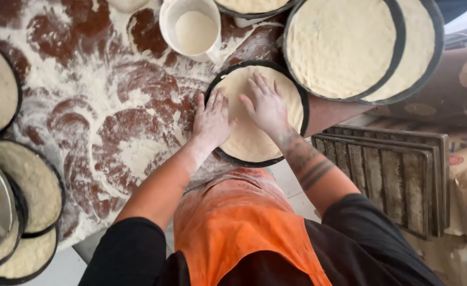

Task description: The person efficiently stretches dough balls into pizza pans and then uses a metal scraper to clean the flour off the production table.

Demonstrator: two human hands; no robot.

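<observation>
My left hand [210, 121] lies flat, fingers together, on the left edge of the dough [257, 114], and my right hand [267, 106] lies flat with fingers spread over its middle — neither grips anything, since pressing keeps the round thin. The dough sits in its dark pan [304, 108] at the bench's [111, 106] floured near edge, close to my apron [238, 222] — within easy reach.

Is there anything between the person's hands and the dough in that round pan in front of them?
Nothing visible. Both the left hand and right hand lie flat, directly on the dough in the round black pan. The left hand's outer edge overlaps the pan's rim.
</observation>
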